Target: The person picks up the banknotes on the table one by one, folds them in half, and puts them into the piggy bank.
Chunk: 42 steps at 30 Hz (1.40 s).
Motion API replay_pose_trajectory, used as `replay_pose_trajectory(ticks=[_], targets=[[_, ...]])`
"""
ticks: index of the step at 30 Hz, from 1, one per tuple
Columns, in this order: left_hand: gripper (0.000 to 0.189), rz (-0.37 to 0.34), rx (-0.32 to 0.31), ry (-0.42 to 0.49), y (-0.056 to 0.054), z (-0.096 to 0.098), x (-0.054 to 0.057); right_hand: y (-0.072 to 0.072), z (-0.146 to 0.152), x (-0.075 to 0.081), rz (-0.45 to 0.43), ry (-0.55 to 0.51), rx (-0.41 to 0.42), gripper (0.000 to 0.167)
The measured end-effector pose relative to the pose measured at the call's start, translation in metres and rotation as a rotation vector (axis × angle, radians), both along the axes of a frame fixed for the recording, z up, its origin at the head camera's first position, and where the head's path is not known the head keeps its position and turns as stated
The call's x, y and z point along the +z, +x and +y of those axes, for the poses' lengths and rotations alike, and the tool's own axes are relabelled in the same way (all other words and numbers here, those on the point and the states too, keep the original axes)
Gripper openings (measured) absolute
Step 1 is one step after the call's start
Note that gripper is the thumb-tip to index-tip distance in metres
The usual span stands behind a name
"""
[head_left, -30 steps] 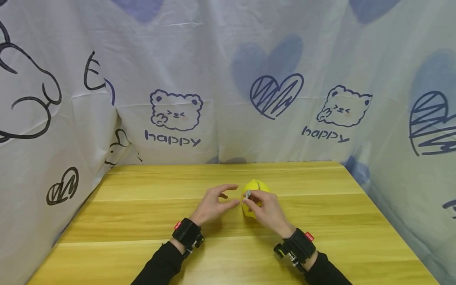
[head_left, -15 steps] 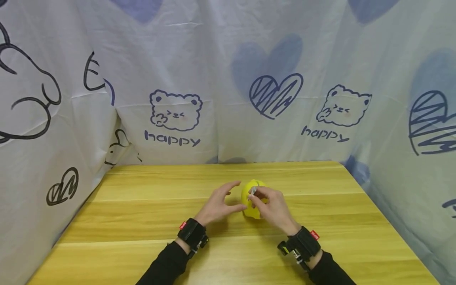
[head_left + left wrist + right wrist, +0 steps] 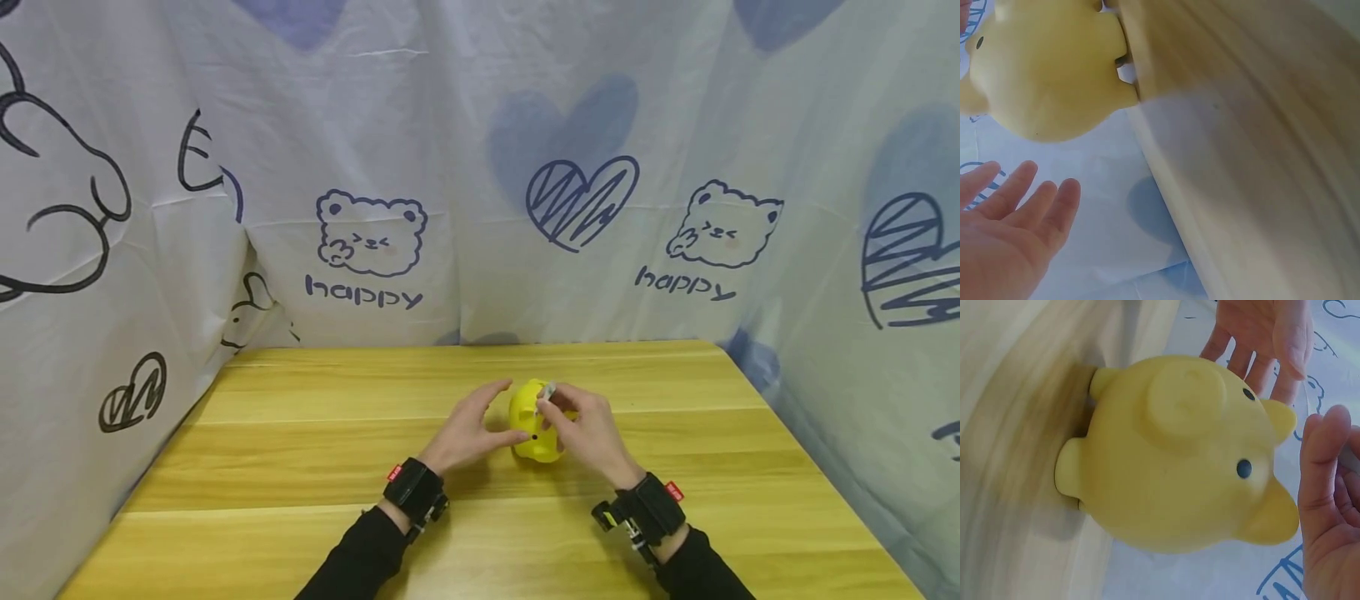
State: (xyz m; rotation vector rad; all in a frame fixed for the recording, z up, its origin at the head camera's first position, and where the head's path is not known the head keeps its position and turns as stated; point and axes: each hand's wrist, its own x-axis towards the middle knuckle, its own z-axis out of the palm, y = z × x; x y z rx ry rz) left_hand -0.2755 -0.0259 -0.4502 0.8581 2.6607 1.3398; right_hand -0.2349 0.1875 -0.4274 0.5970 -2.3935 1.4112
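A yellow piggy bank [image 3: 534, 450] stands on the wooden table, its snout [image 3: 1186, 400] and dark eyes facing the right wrist camera. Beside it on the left is my left hand [image 3: 467, 432], fingers spread and holding nothing. In the left wrist view a gap shows between those fingers [image 3: 1063, 209] and the bank. Over the bank's top right, my right hand [image 3: 588, 429] pinches a small pale grey-green folded piece [image 3: 550, 390], paper-like, between thumb and fingertips. The right hand hides part of the bank's top in the head view.
The wooden table [image 3: 315, 467] reaches back to a white cloth curtain [image 3: 480, 275] printed with hearts and bears. The same cloth hangs along both sides. Both wrists wear black camera straps [image 3: 415, 492].
My right hand has shifted right over the piggy bank with the pale folded piece still pinched. My left hand has moved right, closer to the bank. The bank stays at about the same spot.
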Motion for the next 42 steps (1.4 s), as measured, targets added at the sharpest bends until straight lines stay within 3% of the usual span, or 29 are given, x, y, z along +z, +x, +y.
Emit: replay_pose_trajectory(ticks=[9,20,34,42], targets=[[0.093,0.036,0.071,-0.070,-0.001,0.011,0.002,-0.007,0.010,0.002,0.025,-0.019,-0.109,0.019],[0.096,-0.001,0.093,-0.076,-0.006,0.024,0.004,-0.013,0.021,0.000,0.084,0.066,-0.228,0.020],[0.097,-0.010,0.068,-0.079,-0.006,0.036,0.005,-0.018,0.023,-0.001,0.035,0.094,-0.218,0.017],[0.098,-0.024,0.016,-0.062,-0.004,0.041,0.003,-0.018,0.022,-0.001,0.025,0.114,-0.215,0.017]])
